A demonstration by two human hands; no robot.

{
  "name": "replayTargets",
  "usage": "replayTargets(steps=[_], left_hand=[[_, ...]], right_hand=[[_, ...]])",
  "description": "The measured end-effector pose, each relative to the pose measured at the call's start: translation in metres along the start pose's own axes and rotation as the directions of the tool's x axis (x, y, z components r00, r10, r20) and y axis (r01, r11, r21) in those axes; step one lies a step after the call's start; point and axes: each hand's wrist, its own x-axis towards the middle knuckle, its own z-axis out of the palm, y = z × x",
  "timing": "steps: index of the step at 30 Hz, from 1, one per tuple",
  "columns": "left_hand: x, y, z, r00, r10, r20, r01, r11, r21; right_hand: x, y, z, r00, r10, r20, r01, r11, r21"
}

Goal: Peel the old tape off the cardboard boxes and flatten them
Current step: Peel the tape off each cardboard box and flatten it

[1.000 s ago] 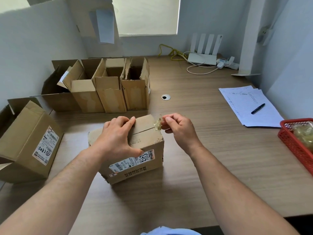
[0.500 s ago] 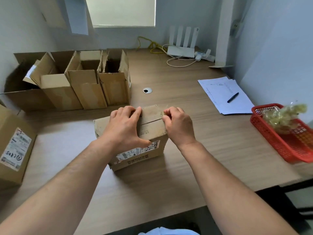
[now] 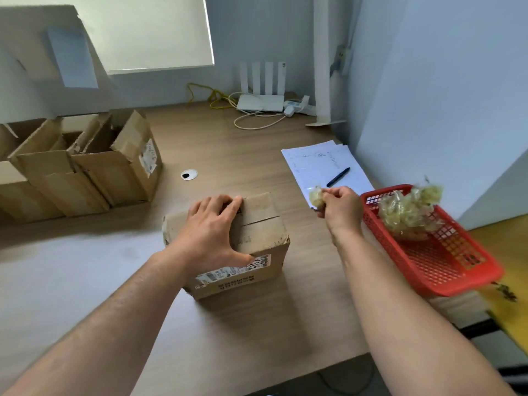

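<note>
A small closed cardboard box [image 3: 257, 224] with a shipping label on its front sits on the wooden desk in front of me. My left hand [image 3: 210, 227] lies flat on its top, fingers spread, pressing it down. My right hand [image 3: 338, 208] is off to the right of the box, above the desk and just left of a red basket, pinching a crumpled wad of yellowish old tape [image 3: 315, 197]. The top flaps of the box meet at a bare seam.
The red plastic basket [image 3: 445, 267] at the desk's right edge holds a heap of peeled tape [image 3: 405, 212]. Several opened boxes [image 3: 114, 167] stand at the left. Papers with a pen [image 3: 338, 177], a cable hole [image 3: 189, 174] and a router [image 3: 261, 102] lie farther back.
My right hand has left the box's top edge and moved right toward the red basket, carrying a wad of tape. My view has swung to the right. The left hand has stayed on the box.
</note>
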Motion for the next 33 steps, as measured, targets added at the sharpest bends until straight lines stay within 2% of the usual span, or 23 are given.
replayTargets(steps=[3,7,9,11,13,15,17,20,24,25,27,30,32,33], left_hand=[[0.020,0.028,0.018,1.000,-0.006,0.006,0.006,1.000,-0.001],[0.049,0.057,0.030,1.000,0.013,0.011,-0.013,1.000,-0.003],[0.062,0.066,0.031,1.000,0.016,0.017,-0.015,1.000,-0.012],[0.073,0.073,0.033,0.999,0.020,0.029,-0.019,1.000,-0.022],[0.079,0.078,0.033,0.999,0.026,0.044,-0.025,0.999,-0.030],[0.085,0.082,0.035,0.998,0.018,0.052,-0.016,0.999,-0.039],[0.088,0.084,0.035,0.998,0.002,0.058,0.002,0.998,-0.055],[0.090,0.084,0.032,0.997,-0.021,0.076,0.026,0.997,-0.068],[0.091,0.083,0.032,0.995,-0.034,0.090,0.042,0.996,-0.079],[0.091,0.083,0.033,0.995,-0.034,0.091,0.041,0.996,-0.078],[0.091,0.082,0.034,0.995,-0.037,0.094,0.045,0.996,-0.078],[0.090,0.080,0.035,0.993,-0.041,0.111,0.049,0.996,-0.069],[0.087,0.077,0.035,0.992,-0.037,0.119,0.045,0.997,-0.065],[0.085,0.075,0.035,0.992,-0.035,0.123,0.043,0.997,-0.064]], right_hand=[[0.038,0.015,-0.042,0.989,-0.115,-0.089,0.091,0.966,-0.243],[0.073,0.033,-0.086,0.956,-0.167,-0.243,0.064,0.922,-0.382],[0.089,0.040,-0.107,0.916,-0.244,-0.317,0.067,0.875,-0.479],[0.105,0.047,-0.126,0.861,-0.403,-0.310,0.156,0.789,-0.594],[0.117,0.056,-0.138,0.827,-0.528,-0.196,0.252,0.658,-0.710],[0.131,0.066,-0.145,0.852,-0.513,-0.108,0.257,0.588,-0.767],[0.140,0.078,-0.148,0.901,-0.430,-0.054,0.210,0.542,-0.813],[0.146,0.092,-0.145,0.942,-0.332,0.052,0.190,0.397,-0.898],[0.149,0.081,-0.136,0.963,-0.258,0.073,0.150,0.292,-0.945],[0.149,0.078,-0.134,0.962,-0.267,0.062,0.143,0.294,-0.945],[0.149,0.071,-0.132,0.966,-0.256,0.022,0.121,0.379,-0.918],[0.147,0.062,-0.135,0.977,-0.212,-0.024,0.111,0.600,-0.792],[0.138,0.055,-0.135,0.957,-0.284,-0.059,0.182,0.745,-0.642],[0.132,0.051,-0.133,0.937,-0.340,-0.073,0.241,0.786,-0.570]])
